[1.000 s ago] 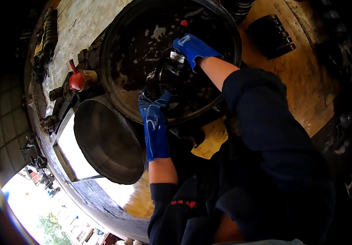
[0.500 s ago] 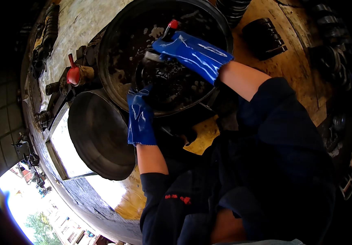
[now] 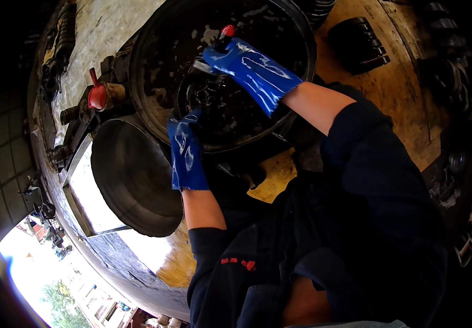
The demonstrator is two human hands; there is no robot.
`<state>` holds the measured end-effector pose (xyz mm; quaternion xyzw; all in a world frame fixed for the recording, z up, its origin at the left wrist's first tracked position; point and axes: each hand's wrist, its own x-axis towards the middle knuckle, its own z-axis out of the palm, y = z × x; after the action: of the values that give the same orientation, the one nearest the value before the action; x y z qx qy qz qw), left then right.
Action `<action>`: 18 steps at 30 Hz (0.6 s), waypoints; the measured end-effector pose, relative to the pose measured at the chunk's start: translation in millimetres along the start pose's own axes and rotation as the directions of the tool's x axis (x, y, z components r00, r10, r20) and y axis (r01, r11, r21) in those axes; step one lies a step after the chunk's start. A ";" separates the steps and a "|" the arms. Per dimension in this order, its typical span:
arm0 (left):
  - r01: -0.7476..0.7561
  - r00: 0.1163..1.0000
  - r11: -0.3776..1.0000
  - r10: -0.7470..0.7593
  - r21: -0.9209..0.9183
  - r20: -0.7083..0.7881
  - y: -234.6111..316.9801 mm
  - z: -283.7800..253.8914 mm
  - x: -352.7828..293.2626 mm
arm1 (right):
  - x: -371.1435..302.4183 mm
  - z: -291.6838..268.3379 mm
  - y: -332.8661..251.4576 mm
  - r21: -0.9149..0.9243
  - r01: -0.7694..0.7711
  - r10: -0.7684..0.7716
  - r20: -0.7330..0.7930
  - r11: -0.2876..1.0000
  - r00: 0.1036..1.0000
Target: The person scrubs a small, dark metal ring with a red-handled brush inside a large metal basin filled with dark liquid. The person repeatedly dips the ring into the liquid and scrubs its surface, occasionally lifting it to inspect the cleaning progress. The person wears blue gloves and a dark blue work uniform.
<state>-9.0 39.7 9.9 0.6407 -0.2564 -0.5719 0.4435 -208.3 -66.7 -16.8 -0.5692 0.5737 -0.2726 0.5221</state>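
A wide dark round basin (image 3: 140,90) with wet, foamy liquid in it stands in front of me. My right hand (image 3: 238,63), in a long blue rubber glove, is closed over the basin around what looks like a paintbrush (image 3: 203,66). Its flat pale end points left, and its red handle tip sticks out above my fingers. A dark, wet round part (image 3: 183,98) lies at the basin's near side. At its left edge my left hand (image 3: 185,147), gloved in the same blue, has its fingers curled over; they hide just how the part is gripped.
Left of my left forearm is a second dark round pan (image 3: 132,180), tilted beside a pale-framed panel (image 3: 80,210). A red-handled fitting (image 3: 98,95) sits at the basin's left. Dark ribbed cylinders (image 3: 356,46) stand on the stained surface at right.
The brush and my right hand have shifted slightly up and left over the part. My left hand stays at the part's edge, moved only a little.
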 end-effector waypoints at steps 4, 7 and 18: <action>-0.030 0.998 0.999 0.031 -0.034 0.049 -19.1 -33.1 20.0 | -31.7 19.9 -35.5 0.178 0.125 -0.172 0.279 0.976 0.945; -0.044 0.995 0.999 0.044 0.002 0.089 -13.6 -10.0 16.0 | -14.7 20.1 -12.6 0.139 0.112 -0.145 0.261 0.984 0.954; 0.027 0.996 1.000 -0.028 -0.005 -0.080 -6.2 -10.2 7.4 | -45.7 -4.3 16.3 0.330 -0.099 0.133 -0.081 0.939 0.988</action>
<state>1.3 39.3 0.3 0.6657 -0.2285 -0.5523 0.4468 -227.1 -21.8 -17.0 -0.4257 0.5794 -0.3608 0.5941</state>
